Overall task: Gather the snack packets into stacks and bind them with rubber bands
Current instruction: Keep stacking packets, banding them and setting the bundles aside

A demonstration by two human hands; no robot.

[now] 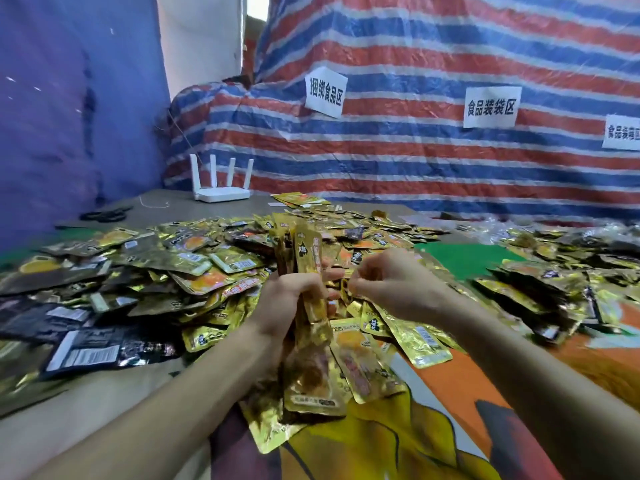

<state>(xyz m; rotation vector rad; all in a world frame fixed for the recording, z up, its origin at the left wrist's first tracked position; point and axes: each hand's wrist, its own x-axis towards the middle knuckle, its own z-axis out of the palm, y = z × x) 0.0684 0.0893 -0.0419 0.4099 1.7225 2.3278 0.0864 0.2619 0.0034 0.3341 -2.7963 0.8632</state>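
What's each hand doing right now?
Left hand: grips an upright stack of gold packets.
Right hand: fingers curled beside the stack; a hold cannot be told.

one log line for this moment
left hand: grips stack of gold snack packets | right hand: curled beside stack, hold unclear | rubber band: not seen

hands (294, 296) (394, 285): 2 | paper signs (325, 92) (491, 107) (622, 132): 3 | router (221, 195): 1 | antennas (213, 169): 4 | packets (207, 271): too many to count
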